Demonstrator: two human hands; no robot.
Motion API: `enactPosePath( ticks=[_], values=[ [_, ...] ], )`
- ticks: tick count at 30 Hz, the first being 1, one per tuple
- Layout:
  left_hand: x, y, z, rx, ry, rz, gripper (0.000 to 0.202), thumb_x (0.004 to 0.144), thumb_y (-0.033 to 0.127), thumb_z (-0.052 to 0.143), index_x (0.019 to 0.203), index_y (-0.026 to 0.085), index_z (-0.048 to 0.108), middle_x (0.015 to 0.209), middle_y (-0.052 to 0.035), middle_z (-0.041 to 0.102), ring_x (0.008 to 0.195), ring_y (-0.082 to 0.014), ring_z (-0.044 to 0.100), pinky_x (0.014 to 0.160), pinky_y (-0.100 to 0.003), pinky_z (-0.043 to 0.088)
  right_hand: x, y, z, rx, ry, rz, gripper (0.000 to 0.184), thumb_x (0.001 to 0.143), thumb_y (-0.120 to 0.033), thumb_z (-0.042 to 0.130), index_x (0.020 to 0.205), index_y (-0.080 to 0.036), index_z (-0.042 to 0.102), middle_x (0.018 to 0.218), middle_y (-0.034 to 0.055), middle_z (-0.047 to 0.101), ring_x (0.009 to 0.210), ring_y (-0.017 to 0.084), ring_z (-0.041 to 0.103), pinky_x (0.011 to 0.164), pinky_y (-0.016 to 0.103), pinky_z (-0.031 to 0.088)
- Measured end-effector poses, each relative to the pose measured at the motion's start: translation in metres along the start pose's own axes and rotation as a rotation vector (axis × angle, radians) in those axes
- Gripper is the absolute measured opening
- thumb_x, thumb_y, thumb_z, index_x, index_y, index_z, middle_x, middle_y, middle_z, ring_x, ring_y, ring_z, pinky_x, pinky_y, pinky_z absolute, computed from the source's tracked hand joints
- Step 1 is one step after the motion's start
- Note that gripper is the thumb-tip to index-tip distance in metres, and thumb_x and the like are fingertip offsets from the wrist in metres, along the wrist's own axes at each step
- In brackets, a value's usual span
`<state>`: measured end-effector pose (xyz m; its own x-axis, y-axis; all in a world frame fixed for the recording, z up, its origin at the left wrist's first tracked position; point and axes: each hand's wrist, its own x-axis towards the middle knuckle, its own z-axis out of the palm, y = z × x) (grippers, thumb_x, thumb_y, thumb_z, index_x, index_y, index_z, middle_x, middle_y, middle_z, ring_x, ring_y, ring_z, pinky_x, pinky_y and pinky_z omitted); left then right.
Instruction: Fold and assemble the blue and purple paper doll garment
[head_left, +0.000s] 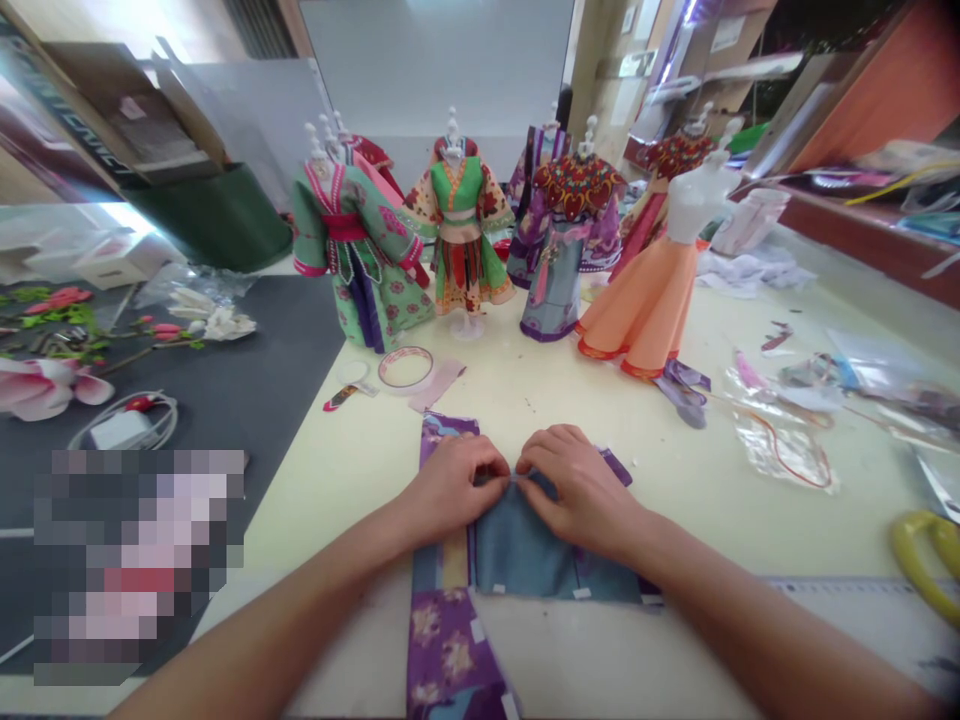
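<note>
A purple flowered paper strip (448,640) lies on the cream table (360,470) near me, with a grey-blue paper panel (525,560) across it. My left hand (454,485) and my right hand (577,485) meet at the panel's far edge. Both have their fingers curled and pinch that edge where the thumbs touch. The part of the panel under my palms is hidden.
Several small mannequins in paper costumes stand behind: green (360,260), green and red (461,235), purple (562,245), orange skirt (649,300). A tape roll (405,368) lies before them. Plastic bags (787,430) sit right, yellow scissor handles (926,560) far right, artificial flowers (52,385) left.
</note>
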<state>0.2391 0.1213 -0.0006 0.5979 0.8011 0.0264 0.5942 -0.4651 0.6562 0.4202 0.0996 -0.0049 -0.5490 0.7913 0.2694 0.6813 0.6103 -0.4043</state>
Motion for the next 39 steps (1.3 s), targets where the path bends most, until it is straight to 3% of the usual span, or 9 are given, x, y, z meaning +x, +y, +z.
enactPosePath(
  ticks=[17, 39],
  values=[
    [0.0, 0.002, 0.004, 0.077, -0.005, 0.005, 0.008, 0.073, 0.012, 0.051, 0.067, 0.016, 0.055, 0.069, 0.0015, 0.057, 0.07, -0.0129, 0.05, 0.069, -0.028, 0.033, 0.002, 0.0, 0.008, -0.004, -0.064, 0.002, 0.007, 0.076, -0.01, 0.05, 0.073, -0.015, 0.052, 0.075, 0.0036, 0.053, 0.075, 0.018, 0.045, 0.076, 0.032, 0.032],
    [0.0, -0.003, 0.001, 0.07, -0.034, 0.023, 0.007, 0.073, 0.015, 0.054, 0.068, 0.017, 0.059, 0.071, 0.001, 0.062, 0.071, -0.0136, 0.05, 0.069, -0.027, 0.033, 0.0, 0.004, 0.01, 0.026, -0.011, 0.001, 0.014, 0.071, -0.004, 0.047, 0.073, -0.015, 0.054, 0.074, 0.0031, 0.055, 0.074, 0.018, 0.047, 0.075, 0.032, 0.032]
  ],
)
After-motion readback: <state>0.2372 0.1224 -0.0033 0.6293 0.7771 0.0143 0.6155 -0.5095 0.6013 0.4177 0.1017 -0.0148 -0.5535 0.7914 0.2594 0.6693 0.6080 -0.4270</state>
